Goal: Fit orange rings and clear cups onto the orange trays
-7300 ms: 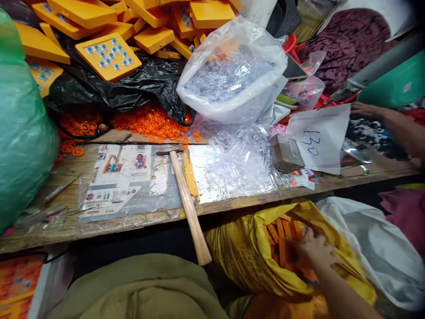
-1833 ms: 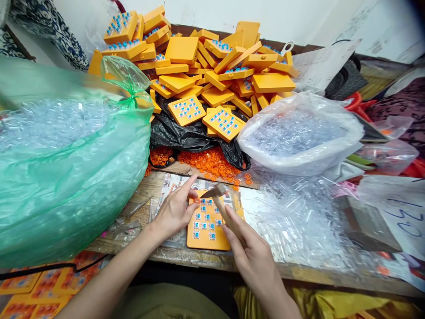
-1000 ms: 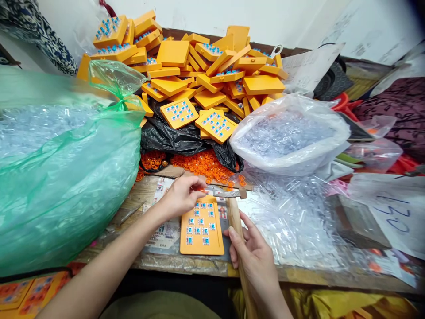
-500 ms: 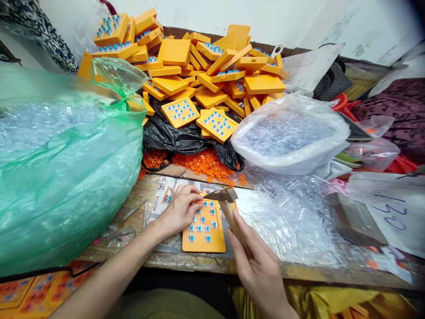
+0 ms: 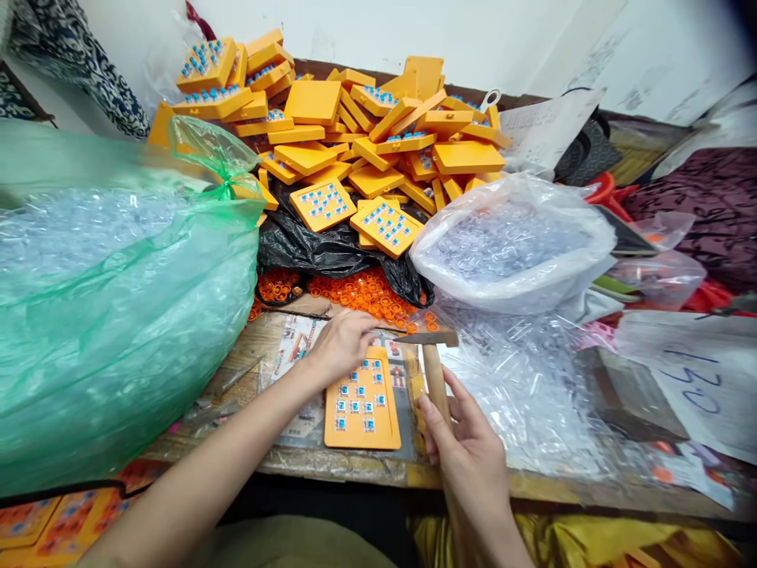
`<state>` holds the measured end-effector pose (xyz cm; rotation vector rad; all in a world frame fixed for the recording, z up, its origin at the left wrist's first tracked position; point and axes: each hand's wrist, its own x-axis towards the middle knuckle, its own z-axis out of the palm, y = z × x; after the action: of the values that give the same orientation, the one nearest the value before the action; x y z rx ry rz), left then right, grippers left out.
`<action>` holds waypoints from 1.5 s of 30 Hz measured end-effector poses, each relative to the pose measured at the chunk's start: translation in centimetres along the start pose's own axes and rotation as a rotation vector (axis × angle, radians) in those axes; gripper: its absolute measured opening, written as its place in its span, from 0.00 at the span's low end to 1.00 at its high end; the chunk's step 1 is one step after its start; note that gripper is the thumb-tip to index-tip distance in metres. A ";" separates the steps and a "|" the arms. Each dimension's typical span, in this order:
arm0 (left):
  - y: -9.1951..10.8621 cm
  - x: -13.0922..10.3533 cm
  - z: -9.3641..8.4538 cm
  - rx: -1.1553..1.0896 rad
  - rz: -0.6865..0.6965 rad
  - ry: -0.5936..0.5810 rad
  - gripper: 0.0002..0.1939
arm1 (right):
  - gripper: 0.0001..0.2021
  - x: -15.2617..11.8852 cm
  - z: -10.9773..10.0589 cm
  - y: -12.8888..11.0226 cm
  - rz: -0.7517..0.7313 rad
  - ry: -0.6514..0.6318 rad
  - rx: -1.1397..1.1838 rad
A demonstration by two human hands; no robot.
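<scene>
So the yellow panel [image 5: 363,422] is lying flat on the wooden bench [image 5: 378,467], right in front of the person, with clear fittings with blue centers dotted over its face. A printed sheet is under it.

Left hand [image 5: 344,345] comes in from the lower left, bent over the panel's far edge, fingertips bunched together. Can't tell if there's anything pinched in there. Right hand [image 5: 467,442] is wrapped around the handle of the hammer [image 5: 436,371], thumb along the wood, head up and pointing toward the left hand but apart from it. It's over the bench just right of the panel.

Stuff crowding the spot: loose orange rings [image 5: 367,290] just past the left hand, black plastic [image 5: 319,248] behind those, then a big messy heap of yellow panels [image 5: 378,150] against the wall. To the right there's a spread of loose clear pieces [image 5: 520,379] and a dark block [image 5: 632,394] next to a paper marked 130 [image 5: 698,379].

Containers: a big green bag [image 5: 130,339] on the left with clear plastic pieces in it, and an open white bag [image 5: 514,292] on the right, also full of clear pieces. A yellow sack [image 5: 568,540] sits below the bench edge, with some orange pieces showing.
</scene>
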<state>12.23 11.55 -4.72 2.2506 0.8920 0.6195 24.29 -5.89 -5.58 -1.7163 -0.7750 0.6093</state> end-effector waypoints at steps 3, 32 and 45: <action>0.1 2.8 0.6 0.004 -0.032 -0.031 0.12 | 0.31 -0.4 -0.1 0.0 0.145 -0.021 0.105; 0.0 -4.9 1.8 -0.076 0.170 0.241 0.08 | 0.20 -0.8 -0.7 0.5 -0.380 -0.191 -0.375; 0.3 -4.7 1.9 -0.232 -0.048 0.199 0.29 | 0.25 -0.6 -0.8 -0.5 -0.492 -0.088 -0.278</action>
<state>10.42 7.18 -6.68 1.9800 0.9154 0.8891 24.42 -6.77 -4.89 -1.6622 -1.3419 0.2451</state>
